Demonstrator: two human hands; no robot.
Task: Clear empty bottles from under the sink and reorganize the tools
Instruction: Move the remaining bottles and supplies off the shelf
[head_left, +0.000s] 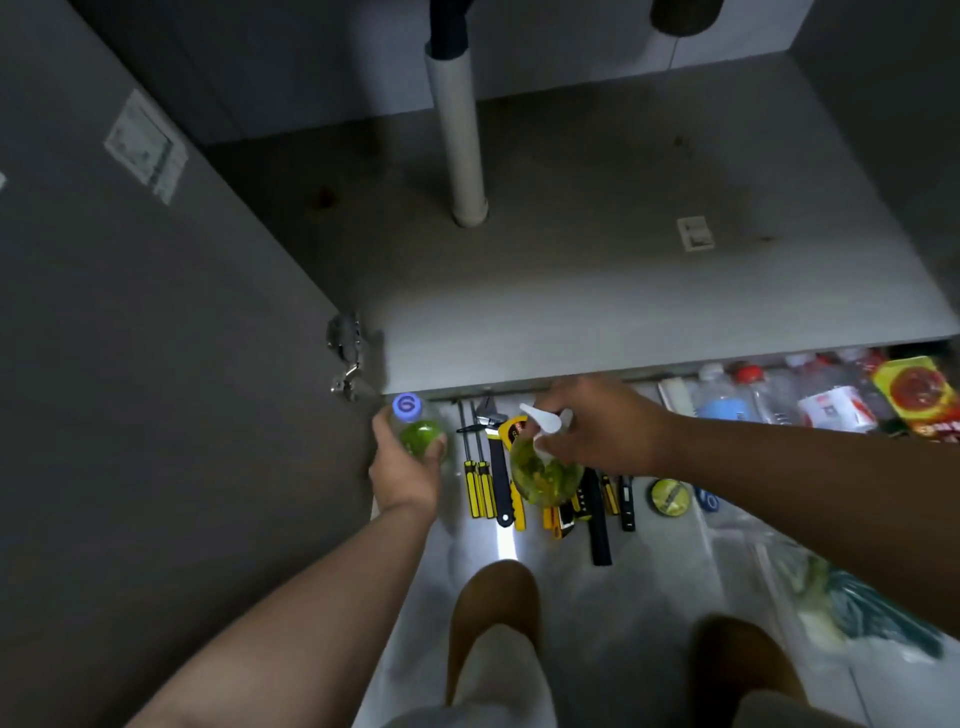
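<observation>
- We find the left hand (408, 470) curled round a small clear plastic bottle with a purple cap and green contents (418, 436), just in front of the cabinet's front edge.
- We find the right hand (597, 428) clamped on the white trigger head of a clear spray bottle with green contents (545, 475), above the tools.
- A row of yellow-and-black hand tools (483, 491) lies on the pale floor (623, 597), before the grey cabinet base (571, 296).
- We note a heap of clear plastic bottles (748, 402) at right.

Tools (545, 499) lie before the cabinet floor (623, 291); bottles (769, 400) right of them.
</observation>
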